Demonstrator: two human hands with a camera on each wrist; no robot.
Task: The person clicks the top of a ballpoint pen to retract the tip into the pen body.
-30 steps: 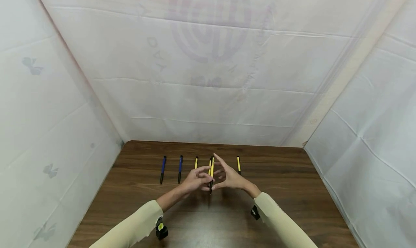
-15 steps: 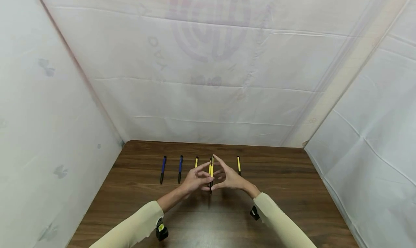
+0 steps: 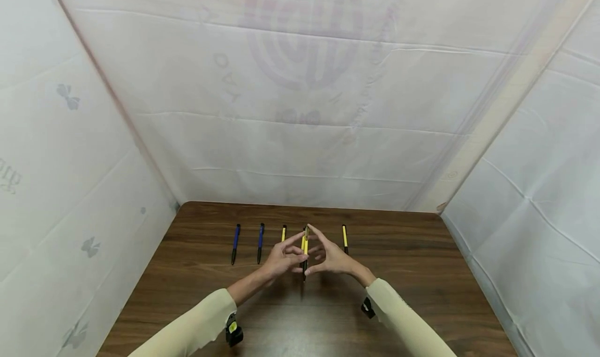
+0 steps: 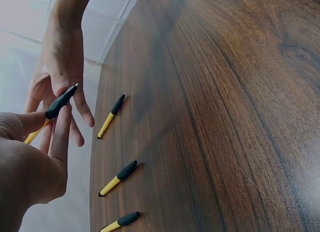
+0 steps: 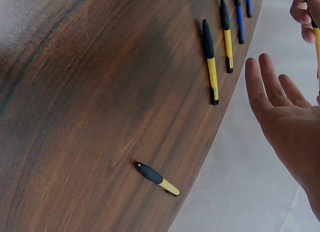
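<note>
Desk (image 3: 412, 273), dark wood grain w/ white sheeting on three sides, is carrying a row of pens near its far edge. Both hands are hovering over the middle, just in front of that row, well above the surface.

Left hand (image 3: 281, 260) is pinching a yellow pen (image 3: 305, 247) w/ a black grip; thumb and first fingers (image 4: 61, 134) are curling round the barrel, and the black tip is pointing down and toward the person. Right hand (image 3: 330, 257) is meeting it from the other side, w/ the index finger stretching up along the pen. The right wrist view is showing that palm flat w/ fingers straight, so it's looking open rather than gripping; whether the thumb is touching the barrel, can't tell.

On the desk, l. to r.: two blue pens (image 3: 235, 244), one yellow pen (image 3: 283, 233) partly behind the left hand, another yellow pen (image 3: 344, 237) off to the right. Gap in the row is sitting right behind the hands.

Judging the step: the left pinch is doing the work, so keeping it mid-barrel is helping, w/ the right fingers only steadying the far end. Keeping the held pen parallel to its neighbours and clear of them seems wise; those round barrels are likely rolling at any nudge.
</note>
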